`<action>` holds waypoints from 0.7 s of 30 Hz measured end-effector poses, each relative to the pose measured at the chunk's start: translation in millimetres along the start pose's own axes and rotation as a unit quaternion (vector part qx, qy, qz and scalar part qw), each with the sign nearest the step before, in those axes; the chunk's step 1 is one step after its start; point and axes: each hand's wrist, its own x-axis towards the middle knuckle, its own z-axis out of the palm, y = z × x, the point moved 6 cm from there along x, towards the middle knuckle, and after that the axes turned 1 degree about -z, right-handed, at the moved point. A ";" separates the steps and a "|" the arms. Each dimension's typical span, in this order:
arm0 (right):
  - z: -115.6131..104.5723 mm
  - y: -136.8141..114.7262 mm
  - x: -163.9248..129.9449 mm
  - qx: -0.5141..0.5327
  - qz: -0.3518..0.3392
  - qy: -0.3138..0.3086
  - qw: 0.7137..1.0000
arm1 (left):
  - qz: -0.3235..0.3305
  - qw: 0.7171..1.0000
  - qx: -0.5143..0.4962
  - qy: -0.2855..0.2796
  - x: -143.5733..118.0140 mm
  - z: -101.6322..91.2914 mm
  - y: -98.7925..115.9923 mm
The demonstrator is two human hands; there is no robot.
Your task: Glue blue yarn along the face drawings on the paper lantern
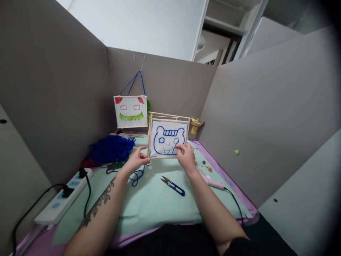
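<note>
A small box frame of wooden sticks (168, 116) stands on the green mat (151, 202), its white front panel showing a bear face (166, 140) outlined in blue yarn. My left hand (137, 160) grips the frame's lower left corner. My right hand (186, 155) holds the lower right edge, fingertips resting on the panel. Loose blue yarn (136, 177) trails from under my left hand.
A finished white lantern with a red and green face (130, 111) hangs on the back partition. A heap of blue yarn (110, 148) lies left. Thread snips (173, 185) lie on the mat, a pink glue gun (211, 182) right, a power strip (62, 197) left.
</note>
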 end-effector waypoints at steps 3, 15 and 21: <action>-1.5 5.2 -2.8 0.002 0.013 0.020 1.000 | 0.000 1.000 0.003 0.001 0.0 0.1 0.1; -4.5 -7.3 -77.8 -0.002 0.026 -0.280 0.960 | 0.000 1.000 0.006 0.014 2.3 0.2 -1.1; -15.2 -1.1 -58.5 0.034 0.027 -0.153 0.987 | -0.007 1.000 0.011 0.013 2.2 0.5 -1.5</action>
